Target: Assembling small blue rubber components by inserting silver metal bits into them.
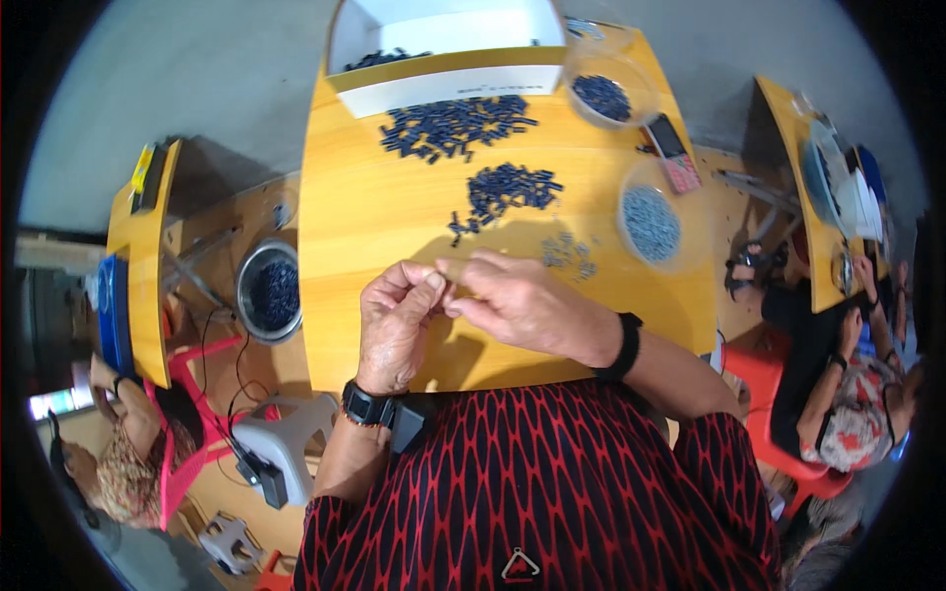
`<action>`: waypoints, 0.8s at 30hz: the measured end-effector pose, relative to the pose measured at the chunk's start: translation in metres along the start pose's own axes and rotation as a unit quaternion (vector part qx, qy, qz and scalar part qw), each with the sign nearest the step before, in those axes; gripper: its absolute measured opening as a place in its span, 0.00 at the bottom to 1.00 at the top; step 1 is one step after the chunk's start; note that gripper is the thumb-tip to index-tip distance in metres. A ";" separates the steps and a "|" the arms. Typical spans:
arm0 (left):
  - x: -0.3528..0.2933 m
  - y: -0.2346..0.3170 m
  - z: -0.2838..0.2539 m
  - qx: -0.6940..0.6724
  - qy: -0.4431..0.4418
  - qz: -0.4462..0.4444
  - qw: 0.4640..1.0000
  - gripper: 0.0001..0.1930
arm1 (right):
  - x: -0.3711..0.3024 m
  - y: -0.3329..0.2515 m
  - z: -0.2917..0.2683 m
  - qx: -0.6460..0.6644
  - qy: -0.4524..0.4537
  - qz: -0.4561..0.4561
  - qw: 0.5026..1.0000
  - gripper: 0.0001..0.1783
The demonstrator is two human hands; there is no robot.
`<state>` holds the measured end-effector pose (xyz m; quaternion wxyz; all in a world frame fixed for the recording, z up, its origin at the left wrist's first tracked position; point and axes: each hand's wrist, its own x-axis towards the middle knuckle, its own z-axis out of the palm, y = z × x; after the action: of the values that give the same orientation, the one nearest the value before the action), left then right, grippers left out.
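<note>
Over the near part of the wooden table (340, 227), my left hand (396, 320) is closed in a pinch, thumb against fingers. My right hand (527, 303) meets it at the fingertips, also closed and slightly blurred. Whatever they hold is too small or too hidden to name. Beyond my hands lies a small pile of short dark blue pieces (507, 189), with a larger pile of such pieces (453, 126) behind it. Tiny greyish pins (567, 253) are scattered just past my right hand. A clear tub of light blue-grey small parts (650, 225) stands to the right.
A white box (448, 84) holding dark pieces stands at the far edge. Another clear tub (603, 97) of dark pieces and a keypad phone (673, 153) are at right. A metal bowl (271, 291) sits left, below the table. People work at side tables.
</note>
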<state>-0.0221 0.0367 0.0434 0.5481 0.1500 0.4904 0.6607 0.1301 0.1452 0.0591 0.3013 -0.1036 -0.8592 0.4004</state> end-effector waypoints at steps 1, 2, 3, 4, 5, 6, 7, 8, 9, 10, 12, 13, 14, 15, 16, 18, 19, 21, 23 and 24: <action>0.001 0.004 -0.004 0.013 0.010 0.036 0.999 0.02 | -0.005 0.004 -0.001 0.002 0.021 0.022 1.000 0.09; 0.001 0.007 -0.008 0.026 0.019 0.071 0.997 0.03 | -0.009 0.008 -0.004 0.003 0.041 0.044 0.998 0.09; 0.002 0.010 -0.019 0.045 0.052 0.107 0.992 0.03 | -0.011 0.013 -0.013 0.009 0.035 0.036 0.999 0.09; -0.003 0.016 -0.030 0.068 0.093 0.144 0.983 0.03 | -0.013 0.017 -0.021 -0.037 0.022 0.116 0.992 0.08; -0.008 0.022 -0.045 0.070 0.145 0.179 0.970 0.03 | -0.012 0.021 -0.026 -0.085 0.009 0.194 0.977 0.07; -0.009 0.026 -0.060 0.070 0.187 0.209 0.957 0.03 | -0.011 0.022 -0.033 -0.087 0.009 0.194 0.977 0.07; -0.014 0.031 -0.081 0.068 0.222 0.243 0.942 0.02 | -0.006 0.020 -0.038 -0.068 0.044 0.215 0.973 0.06; -0.019 0.034 -0.104 0.067 0.258 0.276 0.923 0.02 | -0.003 0.021 -0.042 -0.047 0.079 0.236 0.967 0.06; -0.023 0.037 -0.117 0.059 0.297 0.296 0.906 0.03 | -0.001 0.024 -0.047 -0.093 0.068 0.197 0.974 0.05; -0.028 0.040 -0.129 0.054 0.337 0.315 0.886 0.04 | 0.001 0.026 -0.046 -0.091 0.067 0.196 0.974 0.05; -0.037 0.038 -0.158 0.046 0.418 0.336 0.843 0.06 | 0.003 0.029 -0.043 -0.109 0.019 0.142 0.984 0.04; -0.043 0.033 -0.174 0.044 0.448 0.312 0.837 0.06 | 0.006 0.029 -0.039 -0.108 0.018 0.139 0.984 0.04; -0.050 0.025 -0.193 0.042 0.476 0.287 0.830 0.07 | 0.011 0.027 -0.033 -0.092 0.001 0.134 0.987 0.04; -0.058 0.017 -0.208 0.041 0.478 0.288 0.829 0.07 | 0.015 0.025 -0.027 -0.077 -0.017 0.128 0.989 0.03; -0.066 0.009 -0.220 0.029 0.486 0.228 0.844 0.07 | 0.018 0.027 -0.024 -0.077 -0.018 0.127 0.989 0.03; -0.075 -0.010 -0.233 0.014 0.494 0.167 0.853 0.08 | 0.025 0.031 -0.017 -0.108 -0.019 0.122 0.987 0.02; -0.076 -0.018 -0.235 0.013 0.490 0.133 0.862 0.08 | 0.028 0.032 -0.016 -0.109 -0.021 0.121 0.987 0.02; -0.082 -0.047 -0.256 0.005 0.505 0.095 0.858 0.08 | 0.034 0.031 -0.013 -0.149 -0.039 0.126 0.980 0.02; -0.080 -0.057 -0.249 -0.019 0.518 0.062 0.853 0.07 | 0.034 0.034 -0.010 -0.164 -0.052 0.136 0.976 0.04; -0.078 -0.060 -0.247 -0.040 0.528 0.029 0.848 0.06 | 0.033 0.036 -0.010 -0.177 -0.063 0.147 0.971 0.08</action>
<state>-0.1417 -0.1556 -0.0959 0.1922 -0.2296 0.6741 0.6752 0.1075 0.1884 0.0513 0.1613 -0.2546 -0.9092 0.2872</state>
